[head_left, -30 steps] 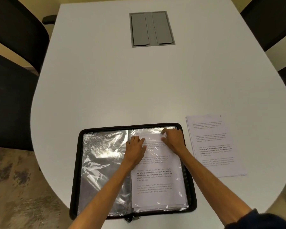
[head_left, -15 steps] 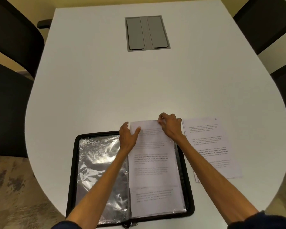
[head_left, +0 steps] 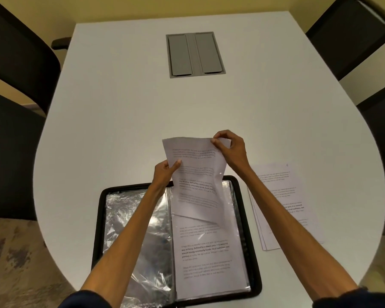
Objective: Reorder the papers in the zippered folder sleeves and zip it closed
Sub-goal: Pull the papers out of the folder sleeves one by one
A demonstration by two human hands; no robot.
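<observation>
A black zippered folder [head_left: 98,230] lies open at the table's near edge. Its left side shows empty shiny plastic sleeves [head_left: 133,230]; the right side holds a sleeve with a printed page [head_left: 207,254]. Both hands hold one printed sheet [head_left: 193,174] lifted above the folder's top edge, its lower end still over the right sleeve. My left hand [head_left: 166,172] pinches the sheet's left edge. My right hand [head_left: 229,147] pinches its top right corner. A small stack of printed papers [head_left: 282,196] lies on the table right of the folder.
The white table [head_left: 131,118] has a grey cable hatch [head_left: 196,54] in its middle, far from the hands. Black chairs stand at the left [head_left: 16,63] and at the right [head_left: 353,30]. Patterned carpet shows at lower left.
Both hands drew the sheet up and away from the right sleeve; it now hangs lifted above the folder's top edge, with another page showing beneath.
</observation>
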